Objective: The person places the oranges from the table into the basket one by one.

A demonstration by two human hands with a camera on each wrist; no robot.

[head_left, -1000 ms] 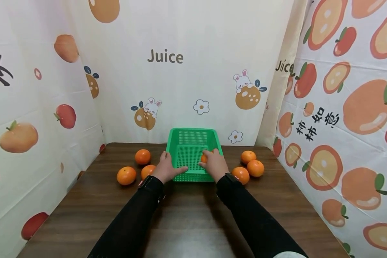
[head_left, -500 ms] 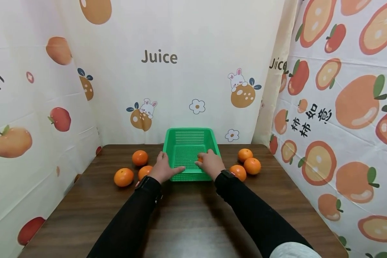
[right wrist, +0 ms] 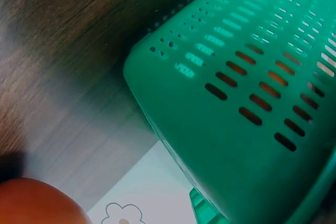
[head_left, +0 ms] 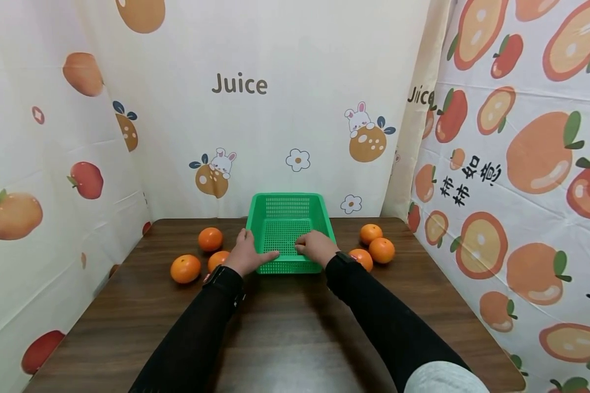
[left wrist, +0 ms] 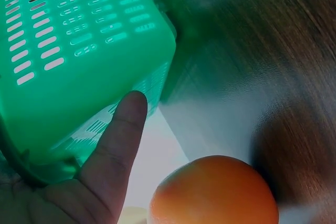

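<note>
Right hand has curled its fingers down; orange now hidden from above, glimpsed inside green basket; pinching or not, cannot tell | left hand spread at basket's left side | basket on table, long axis apparently front to back

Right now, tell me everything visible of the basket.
A green open-topped basket, apparently plastic, rectangular, with slotted walls, grid floor and smooth rim. It sits upright on the brown table, near the back edge. The left hand appears to touch its near-left corner; the right hand reaches in over its right side. Something orange shows through its slots.
</note>
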